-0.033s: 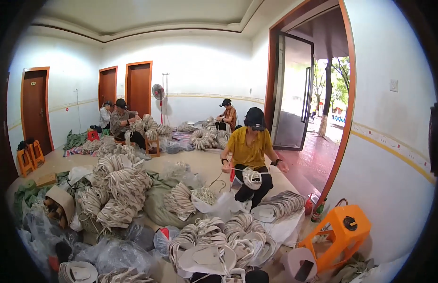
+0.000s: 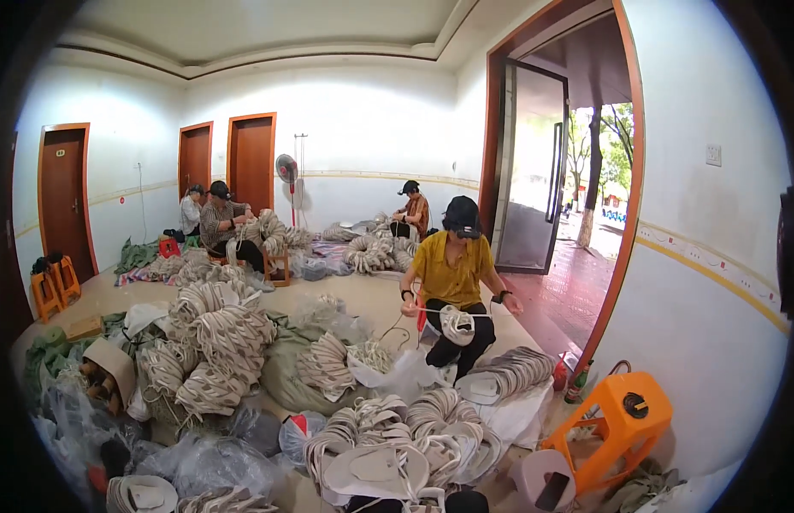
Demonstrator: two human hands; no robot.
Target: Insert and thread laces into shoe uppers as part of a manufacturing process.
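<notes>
Neither of my hands shows; two dark rounded shapes, apparently my knees, sit at the lower edge. Just beyond them lies a flat beige sole-shaped shoe piece (image 2: 375, 468) with a pale strap or lace over it. Behind it curve bundles of beige shoe parts (image 2: 435, 410), packed close together in rows. Across from me sits a co-worker in a yellow top (image 2: 452, 261), arms apart, with a white cord stretched between the hands. A pale shoe part (image 2: 457, 325) rests on that person's lap.
A tall heap of bundled shoe parts (image 2: 221, 342) stands at left, with clear plastic bags (image 2: 213, 462) before it. An orange stool (image 2: 623, 410) and a pale bin with a phone (image 2: 534, 479) are at right. Other co-workers (image 2: 221, 218) sit farther back. A door (image 2: 534, 162) stands ajar.
</notes>
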